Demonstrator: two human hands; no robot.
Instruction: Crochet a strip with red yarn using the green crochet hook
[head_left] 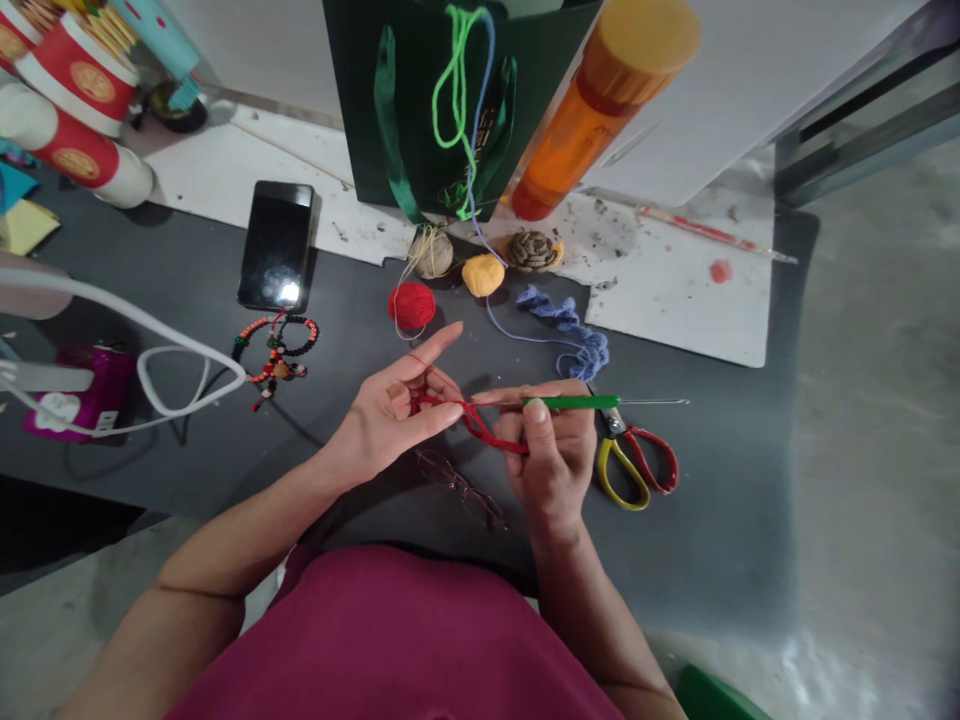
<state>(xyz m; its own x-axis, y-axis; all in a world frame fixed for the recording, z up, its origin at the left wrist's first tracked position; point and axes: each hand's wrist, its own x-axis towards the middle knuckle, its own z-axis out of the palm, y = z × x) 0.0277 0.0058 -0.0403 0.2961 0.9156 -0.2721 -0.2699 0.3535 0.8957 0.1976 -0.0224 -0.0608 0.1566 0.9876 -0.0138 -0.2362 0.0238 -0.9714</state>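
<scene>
My left hand [401, 405] pinches red yarn [480, 428] between thumb and fingers, its index finger stretched out with a strand over it. In my right hand [553, 445] is a crochet hook [574, 402] with a green handle, gripped between thumb and fingers. The hook's left end meets the red loops at my left fingertips, and the worked red strand runs back into my right fingers. A red yarn ball [412, 305] lies just beyond my left hand. Scissors [634, 465] with one yellow and one red handle rest beside my right hand. Eyeglasses [461, 488] lie below both hands.
Beyond the hands are a yellow yarn ball [483, 274], a beige ball [432, 254] and blue crocheted yarn [570, 325]. A dark green bag [412, 110] and an orange bottle [592, 110] stand behind. A phone [277, 245], beaded bracelet [277, 350] and white cable [165, 315] occupy the left.
</scene>
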